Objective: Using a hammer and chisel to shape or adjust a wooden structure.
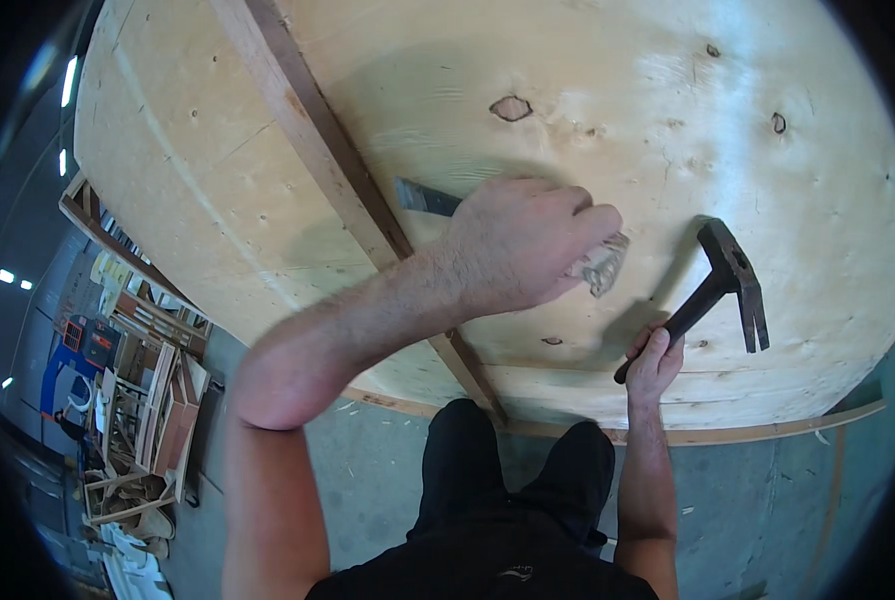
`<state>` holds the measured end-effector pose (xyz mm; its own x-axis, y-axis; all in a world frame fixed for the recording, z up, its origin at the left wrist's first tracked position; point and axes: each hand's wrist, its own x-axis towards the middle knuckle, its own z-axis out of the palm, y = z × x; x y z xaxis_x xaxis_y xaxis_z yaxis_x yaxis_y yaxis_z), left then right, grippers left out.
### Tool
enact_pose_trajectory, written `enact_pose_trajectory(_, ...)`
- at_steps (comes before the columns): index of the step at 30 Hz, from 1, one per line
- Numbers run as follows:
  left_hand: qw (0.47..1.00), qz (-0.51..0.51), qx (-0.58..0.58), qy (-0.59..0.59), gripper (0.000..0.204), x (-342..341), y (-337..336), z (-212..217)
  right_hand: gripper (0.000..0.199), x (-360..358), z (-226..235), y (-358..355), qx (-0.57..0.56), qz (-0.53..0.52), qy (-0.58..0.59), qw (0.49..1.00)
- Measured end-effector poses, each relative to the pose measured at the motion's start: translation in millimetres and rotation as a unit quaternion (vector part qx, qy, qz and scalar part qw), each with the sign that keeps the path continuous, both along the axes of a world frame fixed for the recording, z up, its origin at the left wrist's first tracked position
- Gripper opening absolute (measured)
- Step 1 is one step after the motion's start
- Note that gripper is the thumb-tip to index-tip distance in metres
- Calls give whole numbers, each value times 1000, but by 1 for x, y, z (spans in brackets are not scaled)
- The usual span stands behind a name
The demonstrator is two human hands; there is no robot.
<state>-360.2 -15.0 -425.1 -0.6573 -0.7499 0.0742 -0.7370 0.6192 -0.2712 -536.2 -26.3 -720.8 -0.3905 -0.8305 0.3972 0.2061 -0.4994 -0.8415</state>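
While the left hand (529, 240) clenches a chisel (429, 198), the right hand (656, 366) grips a hammer (702, 297). Seemingly unfinished, a batten (317, 150) remains left of both.

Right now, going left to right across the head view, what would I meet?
Stack of brown wooden pieces → flat grey metal blade → person's bare left hand → dark metal hammer with a forked claw.
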Motion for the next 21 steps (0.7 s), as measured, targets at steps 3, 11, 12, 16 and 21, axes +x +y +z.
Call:
enact_pose_trajectory(3, 987, -1, -87, 134, 47, 27, -11, -19, 37, -13, -8, 10, 10, 25, 33, 999)
enact_pose_trajectory(11, 978, -64, -145, 133, 45, 36, -24, -26, 29, -48, -21, 59, 83, 71, 97, 989)
enact_pose_trajectory(12, 976, -66, -152, 140, 45, 38, -24, -28, 30, -47, -19, 63, 72, 70, 103, 990)
enact_pose_trajectory(16, 944, -50, -264, 190, 37, 50, -29, -35, 39, -46, 6, 82, 63, 102, 46, 992)
enact_pose_trajectory(21, 922, -74, -284, 252, 41, 57, -33, -32, 53, -30, 72, 95, -23, 162, -159, 974)
